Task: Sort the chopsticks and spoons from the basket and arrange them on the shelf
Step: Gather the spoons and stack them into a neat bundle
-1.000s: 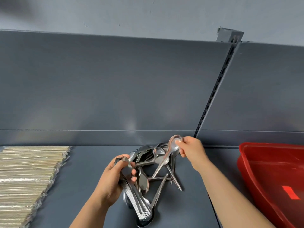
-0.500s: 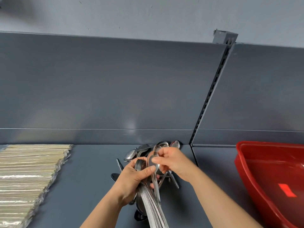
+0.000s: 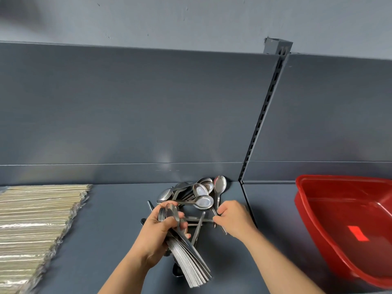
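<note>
Evidently the sorting is well along. At nine o'clock the wrapped chopsticks already lie in neat rows on the shelf. The red basket sits at three o'clock, and no cutlery shows in the part of it that is in view, so the emptying looks done. What remains, by the look of it, is the spoons.

The left hand has its grip closed round a nested stack of spoons, bowls up under the thumb and handles fanning down toward five o'clock. Just beyond the hands, at twelve o'clock, a loose pile of spoons lies tangled against the back of the shelf, bowls pointing several ways. The right hand reaches into the pile's near edge, its grip narrow, thumb and forefinger pinching the handle of what seems to be a single spoon. Perhaps a dozen loose ones are left to gather, and then the stack has to be laid down in order.

The shelf is flat, dark grey metal, and looks smooth. A grey back panel rises behind it, split at one o'clock by a slotted upright. Above the panel is a plain pale wall.
</note>
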Tool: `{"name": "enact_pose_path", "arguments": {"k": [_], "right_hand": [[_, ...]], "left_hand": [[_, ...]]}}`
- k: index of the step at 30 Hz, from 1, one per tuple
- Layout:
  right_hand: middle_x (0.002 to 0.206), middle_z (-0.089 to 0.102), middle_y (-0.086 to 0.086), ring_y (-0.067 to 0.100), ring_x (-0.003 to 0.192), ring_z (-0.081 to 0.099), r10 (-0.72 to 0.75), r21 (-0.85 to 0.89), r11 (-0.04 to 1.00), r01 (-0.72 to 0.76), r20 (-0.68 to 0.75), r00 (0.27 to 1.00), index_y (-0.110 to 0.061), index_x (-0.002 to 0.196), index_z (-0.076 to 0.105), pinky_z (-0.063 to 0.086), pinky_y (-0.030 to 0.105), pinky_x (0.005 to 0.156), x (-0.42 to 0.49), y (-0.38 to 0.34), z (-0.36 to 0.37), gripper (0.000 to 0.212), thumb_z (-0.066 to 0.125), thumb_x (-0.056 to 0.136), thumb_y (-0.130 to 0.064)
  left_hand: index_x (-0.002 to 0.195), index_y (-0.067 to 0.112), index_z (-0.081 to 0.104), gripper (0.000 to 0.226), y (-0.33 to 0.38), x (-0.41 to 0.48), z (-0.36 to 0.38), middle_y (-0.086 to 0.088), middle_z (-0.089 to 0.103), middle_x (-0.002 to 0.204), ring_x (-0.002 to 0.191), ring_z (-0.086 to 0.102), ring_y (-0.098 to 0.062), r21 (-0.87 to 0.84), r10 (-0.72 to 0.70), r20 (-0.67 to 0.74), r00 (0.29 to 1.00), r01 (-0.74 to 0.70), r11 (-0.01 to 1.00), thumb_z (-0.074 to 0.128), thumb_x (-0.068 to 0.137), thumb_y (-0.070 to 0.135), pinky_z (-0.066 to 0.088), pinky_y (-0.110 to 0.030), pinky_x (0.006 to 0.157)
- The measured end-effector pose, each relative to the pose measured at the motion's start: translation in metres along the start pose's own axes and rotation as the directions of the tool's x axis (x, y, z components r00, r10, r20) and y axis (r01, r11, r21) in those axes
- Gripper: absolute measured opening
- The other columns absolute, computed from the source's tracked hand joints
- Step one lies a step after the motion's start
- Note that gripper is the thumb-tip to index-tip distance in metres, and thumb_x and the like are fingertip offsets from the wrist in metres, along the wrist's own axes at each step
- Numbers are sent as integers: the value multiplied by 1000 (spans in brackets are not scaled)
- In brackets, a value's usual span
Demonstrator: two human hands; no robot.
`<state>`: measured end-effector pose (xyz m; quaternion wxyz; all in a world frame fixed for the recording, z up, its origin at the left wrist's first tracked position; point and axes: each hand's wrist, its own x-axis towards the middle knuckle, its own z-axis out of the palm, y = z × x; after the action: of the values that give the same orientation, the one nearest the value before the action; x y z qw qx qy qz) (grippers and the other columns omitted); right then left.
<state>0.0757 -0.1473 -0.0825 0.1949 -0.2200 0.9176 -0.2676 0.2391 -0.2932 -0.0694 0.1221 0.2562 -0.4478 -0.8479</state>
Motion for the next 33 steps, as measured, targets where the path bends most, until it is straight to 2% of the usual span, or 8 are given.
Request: {"name": "enact_pose_path", "arguments": {"k": [3, 6, 11, 15, 18, 23, 30, 33], "right_hand": [[55, 58, -2, 17, 52, 47, -21, 160, 987, 29, -50, 999, -9, 74, 63, 42, 26, 55, -2, 2, -6, 10, 64, 83, -14], [67, 68, 3, 19, 59, 55, -44, 264, 960, 90, -178, 983, -13, 77, 66, 44, 22, 57, -11, -2, -21, 8, 66, 85, -15], [59, 65, -7, 7, 48, 43, -166, 533, 846, 9, 247, 955, -21, 69, 72, 33, 16, 45, -37, -15, -40, 12, 65, 79, -21], [51, 53, -9, 6, 42, 32, -246, 515, 857, 9, 395, 885, -17, 76, 71, 25, 19, 45, -47, -17, -33, 11, 63, 83, -15], [48, 43, -10, 7, 44, 30, -255, 508, 861, 3, 428, 867, -17, 79, 73, 26, 18, 44, -49, -17, -26, 12, 65, 86, -23], [66, 68, 0, 8, 46, 48, -79, 415, 910, -24, 231, 970, -12, 81, 72, 40, 22, 47, -39, -13, -16, 19, 63, 87, -27], [38, 58, -4, 5, 26, 46, 96, 140, 982, -123, 188, 978, -12, 55, 61, 31, 11, 33, -17, -41, 24, 39, 69, 75, -43], [41, 61, -8, 6, 30, 50, 122, 57, 989, -134, 173, 977, -15, 53, 61, 42, 18, 45, -10, -51, 32, 26, 67, 73, -30]], "left_hand": [[111, 12, 52, 28, 3, -4, 2, -21, 56, 80, 70, 58, -35, 53, -17, 0, 1000, 17, 998, 62, 87, 3, 41, -31, 52], [110, 14, 55, 36, 5, -4, 4, -24, 58, 80, 72, 59, -36, 7, -14, -31, 999, 14, 1000, 73, 79, 18, 46, -31, 44], [107, 8, 56, 39, 8, 3, 11, -17, 69, 85, 81, 70, -35, -114, 24, -65, 998, -32, 993, 74, 72, 14, 56, -45, 68], [116, -1, 52, 43, 10, 3, 18, -29, 66, 95, 80, 69, -38, -80, 61, -42, 997, -64, 995, 71, 79, 13, 56, -43, 67], [109, 3, 55, 26, 6, 6, 14, -27, 66, 100, 82, 71, -36, -71, 65, -46, 997, -68, 995, 65, 85, 3, 56, -45, 65], [87, 16, 60, 33, 10, -5, -10, -16, 66, 80, 66, 65, -34, 23, 102, -29, 994, -102, 995, 43, 87, -13, 47, -45, 69], [92, 7, 60, 34, 8, -24, -35, -17, 59, 81, 59, 56, -30, -33, 62, -73, 995, -65, 997, 40, 82, -19, 49, -41, 55], [95, 7, 59, 33, 4, -30, -41, -17, 61, 82, 61, 57, -31, -18, 47, -89, 995, -49, 999, 41, 84, -18, 51, -41, 56]]}}
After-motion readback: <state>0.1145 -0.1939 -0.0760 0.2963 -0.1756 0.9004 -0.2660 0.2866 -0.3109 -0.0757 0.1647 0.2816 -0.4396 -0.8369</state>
